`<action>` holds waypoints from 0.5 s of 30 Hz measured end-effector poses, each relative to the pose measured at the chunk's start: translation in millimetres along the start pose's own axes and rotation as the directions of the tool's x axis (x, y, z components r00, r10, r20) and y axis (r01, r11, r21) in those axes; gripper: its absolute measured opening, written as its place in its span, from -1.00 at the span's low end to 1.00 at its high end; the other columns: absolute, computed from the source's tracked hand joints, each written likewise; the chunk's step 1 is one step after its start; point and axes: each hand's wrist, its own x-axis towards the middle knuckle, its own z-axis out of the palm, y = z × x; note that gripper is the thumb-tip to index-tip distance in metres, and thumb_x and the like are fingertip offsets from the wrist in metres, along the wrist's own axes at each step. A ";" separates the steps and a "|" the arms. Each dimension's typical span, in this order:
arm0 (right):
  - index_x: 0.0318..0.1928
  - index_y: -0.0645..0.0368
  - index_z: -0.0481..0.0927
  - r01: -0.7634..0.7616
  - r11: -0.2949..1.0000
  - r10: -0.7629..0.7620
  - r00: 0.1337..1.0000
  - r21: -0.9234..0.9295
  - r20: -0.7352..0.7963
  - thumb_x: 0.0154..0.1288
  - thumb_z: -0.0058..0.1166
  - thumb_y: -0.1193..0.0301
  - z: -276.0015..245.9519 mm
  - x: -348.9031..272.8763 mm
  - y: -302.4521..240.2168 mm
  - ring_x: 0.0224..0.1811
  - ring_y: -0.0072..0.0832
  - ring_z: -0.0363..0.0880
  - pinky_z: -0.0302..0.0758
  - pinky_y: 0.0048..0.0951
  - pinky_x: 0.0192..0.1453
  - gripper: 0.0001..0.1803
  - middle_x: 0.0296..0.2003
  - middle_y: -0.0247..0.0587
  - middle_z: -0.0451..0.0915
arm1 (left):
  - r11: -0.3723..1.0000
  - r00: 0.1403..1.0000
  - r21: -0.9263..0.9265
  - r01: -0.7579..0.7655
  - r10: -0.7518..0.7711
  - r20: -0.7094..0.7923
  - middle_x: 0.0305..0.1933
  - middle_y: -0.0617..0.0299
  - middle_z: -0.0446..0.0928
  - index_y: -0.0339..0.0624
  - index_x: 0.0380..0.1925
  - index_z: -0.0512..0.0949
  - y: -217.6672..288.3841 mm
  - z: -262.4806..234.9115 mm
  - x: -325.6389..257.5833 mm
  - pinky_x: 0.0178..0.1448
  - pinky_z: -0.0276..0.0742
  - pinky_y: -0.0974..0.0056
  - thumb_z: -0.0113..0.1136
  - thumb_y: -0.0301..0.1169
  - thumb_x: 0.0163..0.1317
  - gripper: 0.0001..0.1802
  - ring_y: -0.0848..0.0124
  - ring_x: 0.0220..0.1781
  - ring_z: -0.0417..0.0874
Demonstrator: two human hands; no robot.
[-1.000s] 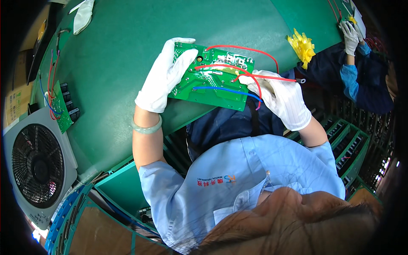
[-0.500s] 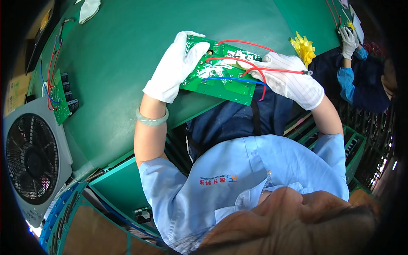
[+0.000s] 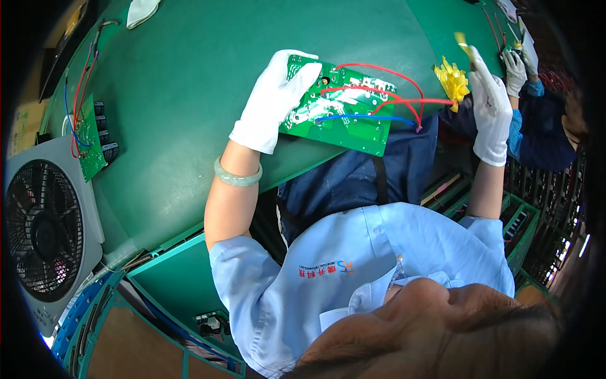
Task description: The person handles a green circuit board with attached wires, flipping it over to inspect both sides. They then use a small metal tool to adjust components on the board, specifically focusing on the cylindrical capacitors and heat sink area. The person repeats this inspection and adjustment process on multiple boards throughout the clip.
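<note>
My left hand (image 3: 271,101), in a white glove, grips the left end of a green circuit board (image 3: 353,136), its thumb lying across the top face. The board is tilted above the table's near edge, with shiny solder joints facing up. Red wires (image 3: 379,66) and a blue wire (image 3: 369,117) run from it to the right. Away from the board, my gloved right hand (image 3: 491,117) is raised at the right with fingers together. A slightly blurred yellow strip (image 3: 463,43) is at its fingertips. Close by hangs a bunch of yellow strips (image 3: 451,77).
On the green table (image 3: 189,76), a second wired circuit board (image 3: 93,142) lies at the left, beside a grey fan (image 3: 47,221). A white glove or cloth (image 3: 141,11) rests at the far edge. At the far right works another person, with a gloved hand (image 3: 515,72) on something.
My right hand has let go of the board's right side and moved up and right, a yellow strip at its fingertips. The board has shifted slightly right in my left hand.
</note>
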 end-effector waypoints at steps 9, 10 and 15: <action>0.23 0.06 0.52 -0.271 0.941 0.332 0.856 -0.204 0.395 0.35 0.18 0.37 35.1 -94.4 63.2 -0.24 -0.14 0.69 0.56 -0.31 -0.18 -0.56 -0.22 0.04 0.68 | 0.899 0.884 0.265 -0.348 0.409 -0.226 -0.07 0.23 0.59 -0.24 0.00 0.52 9.0 11.8 -0.5 0.02 0.44 0.46 -0.06 -0.30 0.52 -0.72 0.55 -0.13 0.54; 0.25 0.05 0.49 -0.292 0.910 0.405 0.784 -0.296 0.471 0.36 0.18 0.36 25.1 -89.4 53.0 -0.23 -0.14 0.69 0.56 -0.31 -0.16 -0.53 -0.21 0.04 0.68 | 0.870 0.856 0.267 -0.415 0.472 -0.210 -0.05 0.22 0.58 -0.24 0.01 0.51 2.8 8.9 2.2 0.07 0.43 0.43 -0.10 -0.29 0.53 -0.71 0.53 -0.09 0.54; 0.22 0.16 0.51 -0.482 0.826 0.366 0.852 0.291 0.374 0.24 0.30 0.45 13.2 -90.6 32.0 -0.10 -0.41 0.71 0.57 -0.46 -0.02 -0.48 -0.13 -0.09 0.71 | 0.860 0.849 0.152 -0.487 0.507 -0.147 0.07 0.17 0.55 -0.27 0.06 0.48 -1.8 6.5 2.5 0.26 0.37 0.33 -0.27 -0.29 0.58 -0.63 0.43 0.07 0.53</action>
